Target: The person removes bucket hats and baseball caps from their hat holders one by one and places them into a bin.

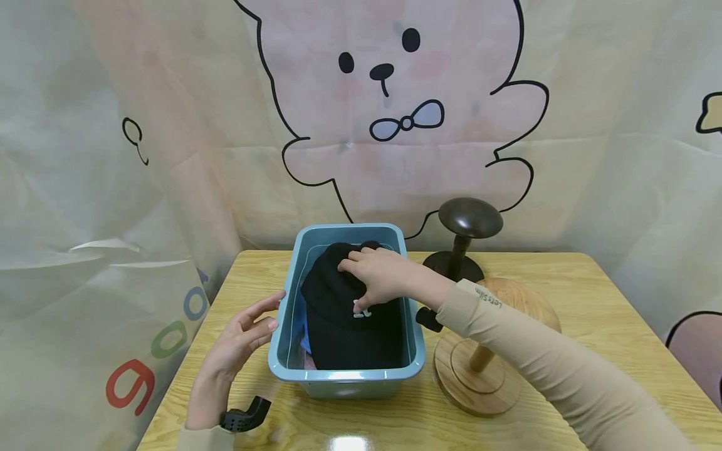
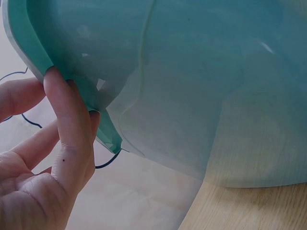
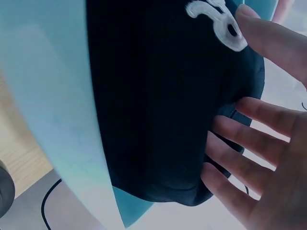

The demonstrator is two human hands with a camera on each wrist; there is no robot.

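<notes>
A black cap (image 1: 333, 313) with a small white emblem (image 3: 225, 26) lies in a light blue plastic bin (image 1: 279, 360). My right hand (image 1: 386, 275) is over the cap, its fingers spread apart. The fingertips (image 3: 223, 124) touch the crown, and the thumb is beside the emblem. At the bin's left side is my left hand (image 1: 239, 341), with loosely bent fingers touching the rim (image 2: 36, 52) from outside. Blue and pinkish cloth (image 1: 305, 341) shows under the cap's left side, mostly hidden.
Right of the bin stands a wooden hat stand (image 1: 479, 382), partly covered by my right sleeve. A dark hat stand (image 1: 470, 218) with a rounded top is behind it. All rest on a wood-grain table (image 1: 570, 300) before a printed cloth backdrop (image 1: 186, 200).
</notes>
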